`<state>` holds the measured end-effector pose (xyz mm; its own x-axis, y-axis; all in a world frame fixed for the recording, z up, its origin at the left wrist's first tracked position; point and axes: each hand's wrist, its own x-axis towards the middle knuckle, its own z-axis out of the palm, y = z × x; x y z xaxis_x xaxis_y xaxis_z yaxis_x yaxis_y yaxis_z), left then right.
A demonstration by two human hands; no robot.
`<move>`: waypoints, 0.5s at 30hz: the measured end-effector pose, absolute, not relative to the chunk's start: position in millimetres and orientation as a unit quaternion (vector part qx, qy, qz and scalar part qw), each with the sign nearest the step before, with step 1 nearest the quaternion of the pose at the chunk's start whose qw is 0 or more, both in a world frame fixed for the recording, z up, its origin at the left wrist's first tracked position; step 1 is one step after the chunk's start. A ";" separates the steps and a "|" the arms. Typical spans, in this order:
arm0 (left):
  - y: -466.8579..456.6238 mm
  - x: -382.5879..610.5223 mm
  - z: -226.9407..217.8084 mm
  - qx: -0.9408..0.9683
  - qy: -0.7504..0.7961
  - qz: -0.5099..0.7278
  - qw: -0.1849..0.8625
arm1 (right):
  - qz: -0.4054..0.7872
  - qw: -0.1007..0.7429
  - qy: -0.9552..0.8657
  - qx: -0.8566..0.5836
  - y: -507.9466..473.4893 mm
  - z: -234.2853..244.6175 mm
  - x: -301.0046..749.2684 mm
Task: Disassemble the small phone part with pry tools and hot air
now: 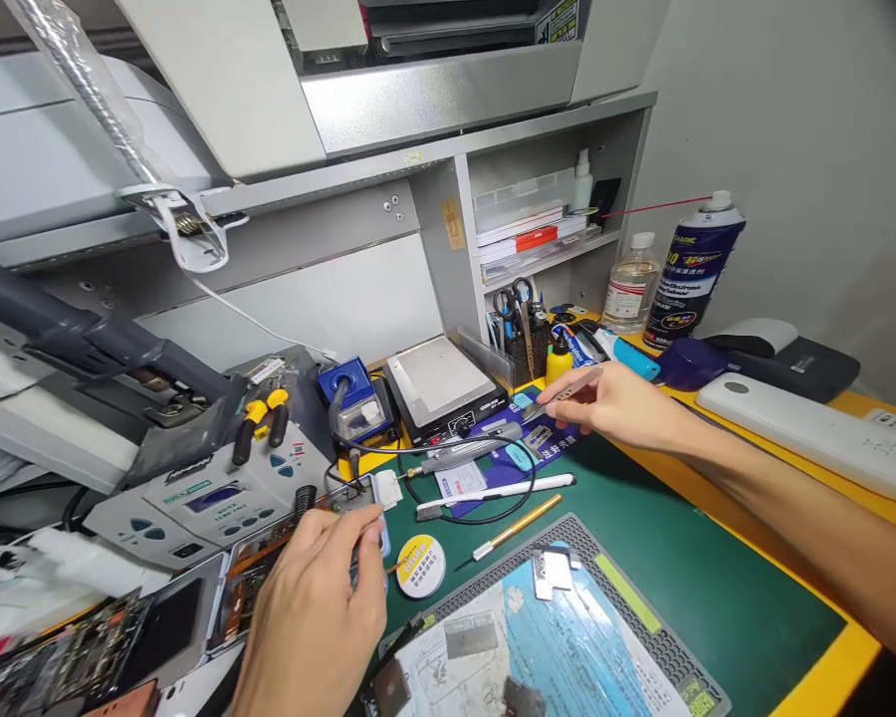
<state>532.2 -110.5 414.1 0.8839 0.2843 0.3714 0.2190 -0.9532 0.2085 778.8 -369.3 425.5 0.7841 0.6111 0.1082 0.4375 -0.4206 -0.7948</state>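
My right hand (616, 403) reaches over the back of the green mat and grips metal tweezers (580, 380) between thumb and fingers. Their tip points down-left, above a blue printed sheet (560, 445). Close by stand a yellow bottle (559, 362) and a pen-shaped grey tool (478, 448). My left hand (318, 607) is at the lower left, thumb and fingers curled together; what lies between them is mostly hidden. Just right of it rests a round tin with a yellow and white label (420, 566). A white-handled brush (497, 495) and a gold-handled pen tool (523, 525) lie beyond.
A grey-edged work mat (627, 588) with small metal parts fills the front. Opened device boards (82, 637) crowd the left, below a grey control station (216, 498). A heating plate (448, 383) sits behind. A spray can (693, 274) and clear bottle (631, 284) stand back right.
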 end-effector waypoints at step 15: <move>-111.8 543.3 429.8 0.968 0.151 0.111 0.168 | 0.056 0.413 -0.339 -0.843 -368.1 424.2 776.8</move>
